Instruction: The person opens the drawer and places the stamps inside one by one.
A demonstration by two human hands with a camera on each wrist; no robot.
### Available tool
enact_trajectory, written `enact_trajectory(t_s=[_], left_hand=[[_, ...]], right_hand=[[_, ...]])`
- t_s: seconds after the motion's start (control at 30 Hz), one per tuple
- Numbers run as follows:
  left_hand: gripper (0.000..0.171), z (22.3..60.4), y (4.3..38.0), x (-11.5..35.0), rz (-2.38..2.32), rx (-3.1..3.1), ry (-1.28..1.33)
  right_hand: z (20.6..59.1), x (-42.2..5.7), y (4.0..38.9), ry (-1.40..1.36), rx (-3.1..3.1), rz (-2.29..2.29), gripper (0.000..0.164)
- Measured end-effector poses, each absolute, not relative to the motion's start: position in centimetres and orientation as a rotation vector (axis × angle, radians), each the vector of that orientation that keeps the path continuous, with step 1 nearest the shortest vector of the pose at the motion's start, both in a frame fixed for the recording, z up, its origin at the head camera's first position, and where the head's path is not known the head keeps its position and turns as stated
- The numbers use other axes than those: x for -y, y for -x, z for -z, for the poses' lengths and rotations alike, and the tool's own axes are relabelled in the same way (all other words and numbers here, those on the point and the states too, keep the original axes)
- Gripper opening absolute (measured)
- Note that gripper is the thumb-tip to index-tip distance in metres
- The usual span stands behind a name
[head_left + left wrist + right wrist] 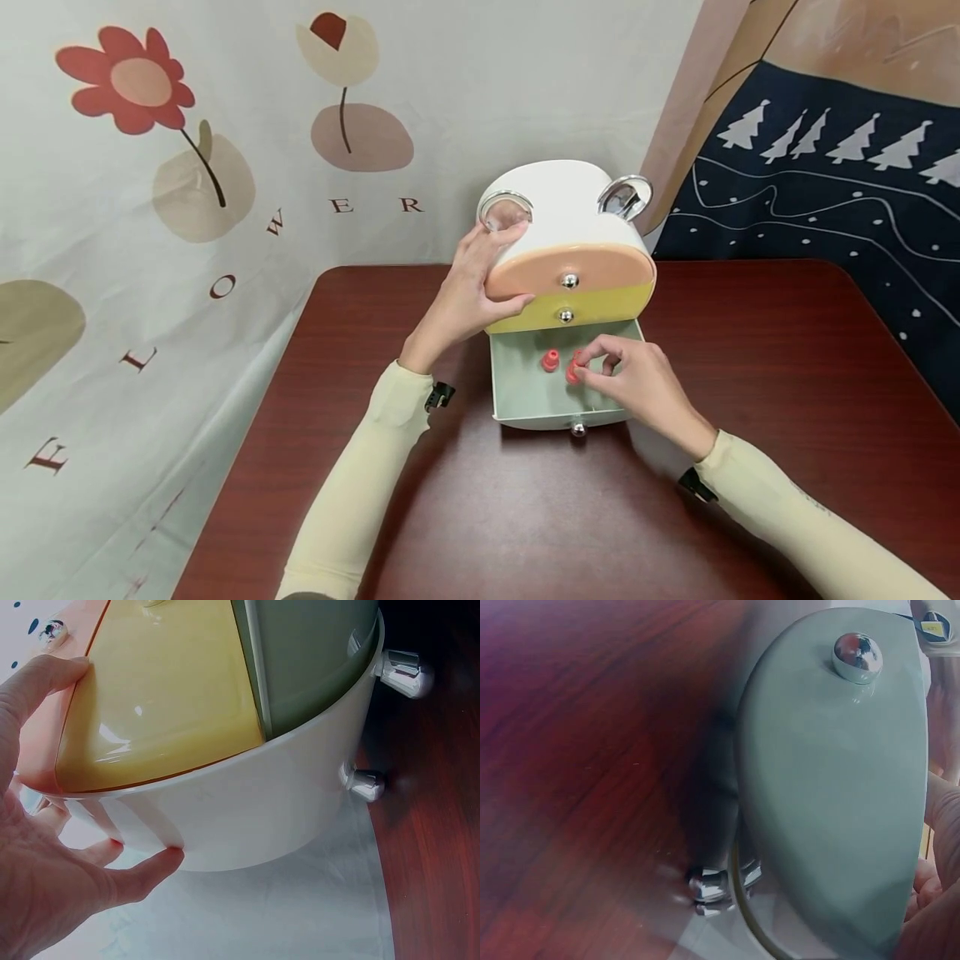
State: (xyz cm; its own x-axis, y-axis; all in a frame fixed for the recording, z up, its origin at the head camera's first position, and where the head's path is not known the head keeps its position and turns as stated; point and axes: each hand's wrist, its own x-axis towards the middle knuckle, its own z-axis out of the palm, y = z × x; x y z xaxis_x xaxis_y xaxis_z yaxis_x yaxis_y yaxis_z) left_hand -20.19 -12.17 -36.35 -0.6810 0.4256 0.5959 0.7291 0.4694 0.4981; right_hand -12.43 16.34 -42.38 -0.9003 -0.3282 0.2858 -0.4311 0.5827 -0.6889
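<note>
A small drawer cabinet [558,200] with a white, ear-topped body stands on the table in the head view. Its orange drawer [525,268] and yellow drawer [611,307] are closed; the green bottom drawer [517,400] is pulled out. My left hand [472,287] grips the cabinet's left side, with the thumb [45,679] on the front and the fingertips on the white side wall. Over the green drawer, my right hand [641,379] pinches a small red knob-shaped piece [573,372]. A similar red piece [551,360] stands beside it in the drawer.
The dark red wooden table [570,517] extends around the cabinet. Behind it hangs a pale cloth [450,83] with printed flowers, and a dark blue cloth [810,192] with trees on the right. Silver feet [364,782] support the cabinet.
</note>
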Motion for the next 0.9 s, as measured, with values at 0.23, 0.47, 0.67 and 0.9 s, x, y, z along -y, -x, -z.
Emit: enact_trajectory(t_s=[0.23,0.47,0.67,0.9], left_hand=[[0.087,36.4,20.2,12.2,1.055,2.317,0.98],[0.086,36.4,20.3,12.1,1.054,2.316,0.972],[0.086,36.4,20.3,12.0,1.046,2.321,0.978],[0.086,36.4,20.2,12.1,1.054,2.342,0.958]], right_hand=[[42.2,-15.3,13.1,-0.633,2.86,-1.196,0.006],[42.3,-14.8,13.5,-0.645,2.931,-1.158,0.006],[42.6,-14.9,13.2,-0.657,2.914,-1.12,0.01],[42.8,-14.8,12.9,-0.683,2.878,-1.052,0.011]])
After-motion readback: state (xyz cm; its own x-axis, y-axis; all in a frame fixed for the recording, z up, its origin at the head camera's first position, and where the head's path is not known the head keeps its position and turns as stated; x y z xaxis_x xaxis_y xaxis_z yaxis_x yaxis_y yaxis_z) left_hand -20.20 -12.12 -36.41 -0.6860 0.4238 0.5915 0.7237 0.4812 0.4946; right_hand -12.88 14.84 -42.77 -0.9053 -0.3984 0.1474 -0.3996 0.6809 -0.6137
